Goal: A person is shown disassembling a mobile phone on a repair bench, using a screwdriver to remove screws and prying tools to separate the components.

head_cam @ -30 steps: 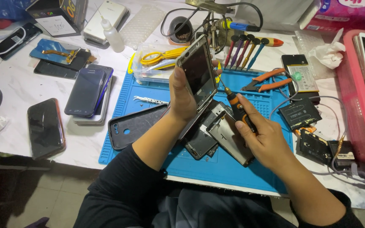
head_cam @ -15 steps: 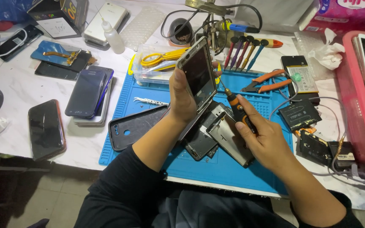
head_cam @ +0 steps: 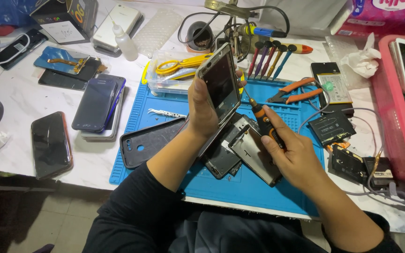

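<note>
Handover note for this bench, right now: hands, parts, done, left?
Left hand: holds phone frame upright above blue mat.
Right hand: grips orange-black screwdriver, tip at the frame's right edge.
On mat: back cover, opened phone parts, tweezers, cutters.
Done: phone opened, cover off.
Left: work at the frame edge; whether any screw is out cannot be seen.

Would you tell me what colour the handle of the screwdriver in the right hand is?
Black and orange screwdriver, seen in the head view.
</note>
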